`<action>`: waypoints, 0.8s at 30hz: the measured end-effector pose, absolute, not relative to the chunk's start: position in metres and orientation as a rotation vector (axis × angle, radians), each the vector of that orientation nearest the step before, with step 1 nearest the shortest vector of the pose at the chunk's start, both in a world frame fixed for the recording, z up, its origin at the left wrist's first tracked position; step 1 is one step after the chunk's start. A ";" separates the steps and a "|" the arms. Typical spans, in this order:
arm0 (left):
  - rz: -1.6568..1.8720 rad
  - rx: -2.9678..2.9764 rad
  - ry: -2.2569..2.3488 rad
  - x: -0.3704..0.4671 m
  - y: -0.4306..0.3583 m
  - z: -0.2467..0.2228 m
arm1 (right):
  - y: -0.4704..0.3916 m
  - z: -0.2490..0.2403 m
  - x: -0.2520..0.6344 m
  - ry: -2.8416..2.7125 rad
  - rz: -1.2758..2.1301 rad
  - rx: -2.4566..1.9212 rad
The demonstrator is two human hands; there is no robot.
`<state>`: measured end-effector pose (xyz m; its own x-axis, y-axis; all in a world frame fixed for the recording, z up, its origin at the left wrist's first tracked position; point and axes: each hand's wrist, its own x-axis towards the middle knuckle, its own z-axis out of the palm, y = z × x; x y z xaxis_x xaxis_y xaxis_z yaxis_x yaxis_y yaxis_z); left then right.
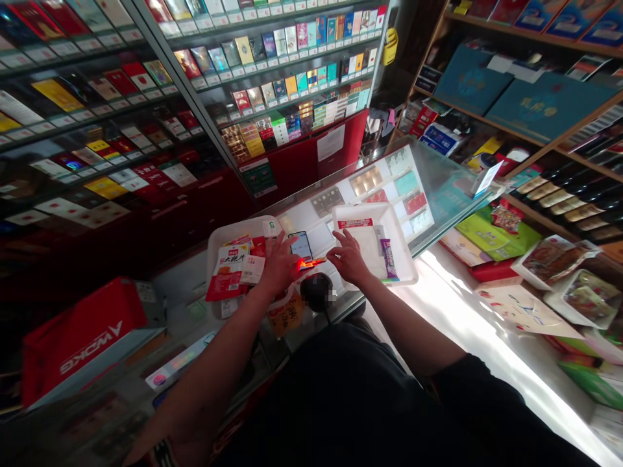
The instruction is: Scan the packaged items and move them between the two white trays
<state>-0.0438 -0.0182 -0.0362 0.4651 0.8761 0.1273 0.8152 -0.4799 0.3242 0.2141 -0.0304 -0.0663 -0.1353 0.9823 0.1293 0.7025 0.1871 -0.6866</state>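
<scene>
My left hand [280, 264] pinches one end of a small, narrow packet [312, 263], which glows orange-red under a light. At the packet's other end, the fingers of my right hand [349, 258] are closed on its tip. Just below it stands a dark rounded device [316, 292] with a cord, perhaps a scanner. A phone [300, 245] with a lit screen lies behind the packet. Under my left forearm is a white tray [212, 250] of snack packets [228, 269]. A second white tray [407, 263] sits by my right hand, holding a purple-wrapped bar [388, 258] and a red-wrapped one [355, 222].
The glass counter [440, 207] runs to the upper right. A red box [92, 340] stands at the left. Shelves of cigarette packs [272, 45] line the wall ahead. Bottles [564, 194] and boxed goods [545, 107] fill the right-hand shelves.
</scene>
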 end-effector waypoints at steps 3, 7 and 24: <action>0.385 2.460 1.472 -0.043 -0.023 -0.038 | -0.028 -0.073 0.213 -1.915 0.667 -1.603; 0.377 2.436 1.483 -0.042 -0.029 -0.039 | -0.024 -0.072 0.211 -1.957 0.666 -1.614; 0.357 2.335 1.678 -0.081 -0.055 -0.010 | -0.014 -0.035 0.167 -2.161 0.586 -1.395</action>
<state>-0.0806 -0.0553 -0.0100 0.3094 0.9493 0.0553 0.8897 -0.3095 0.3356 0.1675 -0.0145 -0.0354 -0.3512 0.9198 0.1748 0.7053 0.3827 -0.5967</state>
